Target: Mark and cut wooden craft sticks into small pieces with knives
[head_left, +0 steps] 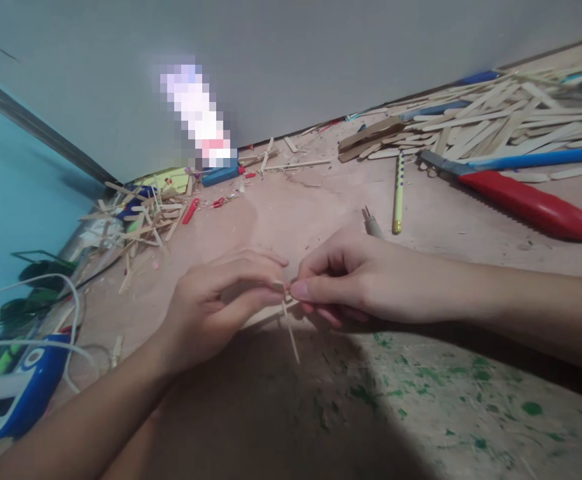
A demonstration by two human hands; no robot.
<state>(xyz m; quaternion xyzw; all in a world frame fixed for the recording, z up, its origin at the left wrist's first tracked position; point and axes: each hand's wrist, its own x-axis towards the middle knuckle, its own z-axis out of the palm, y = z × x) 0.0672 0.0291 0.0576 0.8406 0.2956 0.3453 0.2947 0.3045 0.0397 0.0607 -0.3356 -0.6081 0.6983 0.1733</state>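
Observation:
My left hand (225, 297) is closed, thumb and fingers pinching thin wooden craft sticks at the middle of the view. One narrow stick (291, 333) slants down toward me from between the fingertips. A paler stick (265, 312) lies crosswise under my left thumb, its right end reaching my right hand. Close against these fingertips, my right hand (353, 277) pinches with thumb and forefinger at the spot where the sticks meet. Its other fingers curl beneath, partly hidden. Exactly how the sticks join is covered by my fingers.
A heap of craft sticks (501, 123) lies at the back right, near a red-handled saw (531, 203) and a yellow dotted pencil (399, 193). A grey-handled tool (371, 223) sits behind my right hand. At left are more sticks (155, 217), cables and a blue-white object (33, 383).

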